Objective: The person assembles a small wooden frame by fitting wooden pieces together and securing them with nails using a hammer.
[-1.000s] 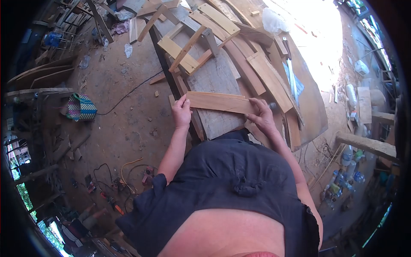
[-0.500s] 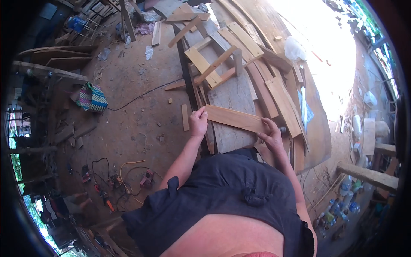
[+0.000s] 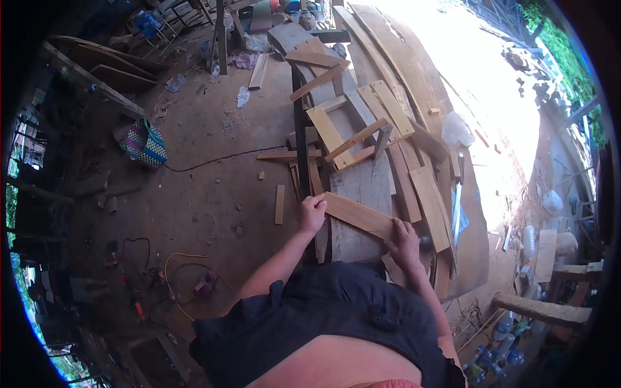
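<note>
A short, flat wooden board (image 3: 359, 216) spans the space between my two hands, slanting down to the right over the grey plank bench (image 3: 356, 184). My left hand (image 3: 312, 215) pinches its left end, thumb and fingers closed on the corner. At the other end my right hand (image 3: 404, 242) grips the board with fingers over the top edge. Just beyond it, a partly joined wooden frame (image 3: 331, 137) rests on the bench, with crosspieces and an upright leg. More cut boards (image 3: 429, 208) lie to the right of my right hand.
Long planks (image 3: 404, 64) run along the right side of the bench. A woven basket (image 3: 143, 143) sits on the dirt floor at left, near a dark cable. Power tools with cords (image 3: 137, 304) lie lower left. Plastic bottles (image 3: 501, 349) are gathered at lower right.
The view has tilted up, so the bench and hands appear lower. My right hand's fingers have come over the board's edge; both hands still hold the board.
</note>
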Motion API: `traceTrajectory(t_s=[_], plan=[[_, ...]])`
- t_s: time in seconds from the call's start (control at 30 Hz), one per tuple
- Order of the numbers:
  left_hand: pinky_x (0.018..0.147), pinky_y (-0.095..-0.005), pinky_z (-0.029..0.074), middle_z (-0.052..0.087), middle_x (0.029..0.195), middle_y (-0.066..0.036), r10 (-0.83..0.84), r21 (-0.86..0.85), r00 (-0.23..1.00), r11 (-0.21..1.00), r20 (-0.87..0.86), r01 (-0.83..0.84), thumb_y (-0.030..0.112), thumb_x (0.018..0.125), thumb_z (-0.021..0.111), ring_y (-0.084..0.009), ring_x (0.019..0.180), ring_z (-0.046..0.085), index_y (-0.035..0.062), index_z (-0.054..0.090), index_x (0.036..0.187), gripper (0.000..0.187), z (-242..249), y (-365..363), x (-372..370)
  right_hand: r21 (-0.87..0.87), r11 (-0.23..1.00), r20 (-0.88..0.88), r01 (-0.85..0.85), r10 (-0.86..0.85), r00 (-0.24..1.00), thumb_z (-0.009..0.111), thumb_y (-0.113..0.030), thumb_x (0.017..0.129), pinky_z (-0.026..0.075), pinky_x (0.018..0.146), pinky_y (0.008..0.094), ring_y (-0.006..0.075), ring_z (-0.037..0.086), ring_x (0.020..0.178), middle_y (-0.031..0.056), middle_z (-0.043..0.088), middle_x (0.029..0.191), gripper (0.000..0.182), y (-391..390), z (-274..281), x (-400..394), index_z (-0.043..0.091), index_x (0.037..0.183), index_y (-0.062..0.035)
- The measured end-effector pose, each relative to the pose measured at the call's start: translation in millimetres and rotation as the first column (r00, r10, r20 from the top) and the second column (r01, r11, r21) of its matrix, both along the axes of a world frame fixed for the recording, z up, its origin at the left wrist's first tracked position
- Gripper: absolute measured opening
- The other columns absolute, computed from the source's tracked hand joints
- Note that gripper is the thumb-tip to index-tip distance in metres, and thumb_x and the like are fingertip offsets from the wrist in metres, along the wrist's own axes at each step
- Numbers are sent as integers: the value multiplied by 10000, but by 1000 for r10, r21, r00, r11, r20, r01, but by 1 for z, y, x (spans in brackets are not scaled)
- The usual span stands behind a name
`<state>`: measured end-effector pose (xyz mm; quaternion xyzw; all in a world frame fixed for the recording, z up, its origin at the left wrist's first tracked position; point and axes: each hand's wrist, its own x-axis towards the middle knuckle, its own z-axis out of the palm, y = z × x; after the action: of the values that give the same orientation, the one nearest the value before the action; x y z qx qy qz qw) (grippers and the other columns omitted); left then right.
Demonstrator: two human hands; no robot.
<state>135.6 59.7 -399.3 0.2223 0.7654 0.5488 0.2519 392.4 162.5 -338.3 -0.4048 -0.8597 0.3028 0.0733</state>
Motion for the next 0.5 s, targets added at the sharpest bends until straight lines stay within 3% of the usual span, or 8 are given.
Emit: traceTrajectory(t_s=[0.07,0.13,0.23,0.5], plan=[[554,-306,473,576,735,-110,-8,24,1000,1000,-10,8,79,768,611,-185,585,574,-5,655,982,234,-12,-1,-3,58,998,8,-9,9,1000,689,-158,678,376,911,432,344,453,1084,170,460,1171,672,-4,-2,0,400,1273,-40],[610,-309,472,568,725,-122,-46,48,989,997,-137,53,87,771,603,-207,637,578,-9,650,989,242,-19,-1,-5,117,993,37,-34,30,999,673,-163,698,358,923,430,351,417,1117,172,427,1208,714,-6,-3,1,352,1323,-36],[646,-315,464,565,724,-135,-60,47,991,997,-120,66,92,774,595,-229,673,576,-8,648,993,247,-14,-3,-4,205,978,50,-30,20,999,678,-167,695,357,923,431,351,416,1118,170,433,1199,726,-11,-4,-3,346,1327,-39],[622,-330,455,554,723,-150,-101,104,993,989,-66,107,88,786,575,-239,645,558,-28,633,1010,259,-23,-3,-9,90,996,54,-1,-4,999,694,-160,670,373,921,420,345,448,1098,168,452,1181,727,-7,-4,-7,375,1314,-47]])
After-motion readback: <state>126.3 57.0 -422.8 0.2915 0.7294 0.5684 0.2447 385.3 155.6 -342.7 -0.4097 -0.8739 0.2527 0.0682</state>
